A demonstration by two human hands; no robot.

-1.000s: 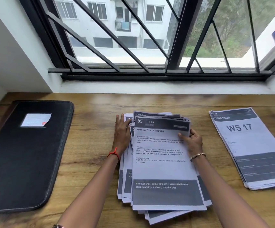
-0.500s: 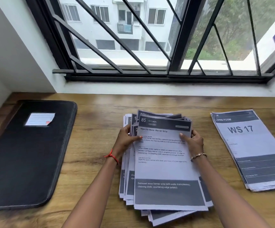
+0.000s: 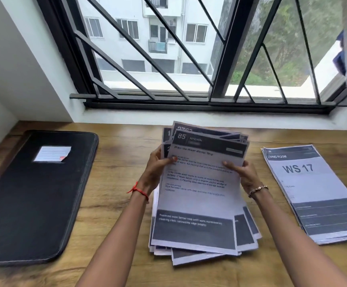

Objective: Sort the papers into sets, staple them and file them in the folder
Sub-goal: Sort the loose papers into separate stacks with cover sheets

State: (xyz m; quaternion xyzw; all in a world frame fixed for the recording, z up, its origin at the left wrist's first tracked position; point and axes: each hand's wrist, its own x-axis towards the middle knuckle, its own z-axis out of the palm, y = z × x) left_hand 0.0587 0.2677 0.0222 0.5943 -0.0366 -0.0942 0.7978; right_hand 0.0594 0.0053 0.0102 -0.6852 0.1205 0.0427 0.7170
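– Two piles of papers on the table (image 3: 122,204)?
– Yes, two. One loose pile (image 3: 197,204) lies in the middle. One neat stack (image 3: 317,193) lies by the right edge, and its top sheet reads "LIVING ROOM" and "WS 17".
– And the hands?
– The left hand (image 3: 155,170) and the right hand (image 3: 245,175) each pinch one side of the loose pile, thumb on the top sheet. That sheet reads "85 KITCHEN".
– One folder?
– One black folder (image 3: 29,199), closed, by the left edge, with one white label (image 3: 52,154) that is not readable.
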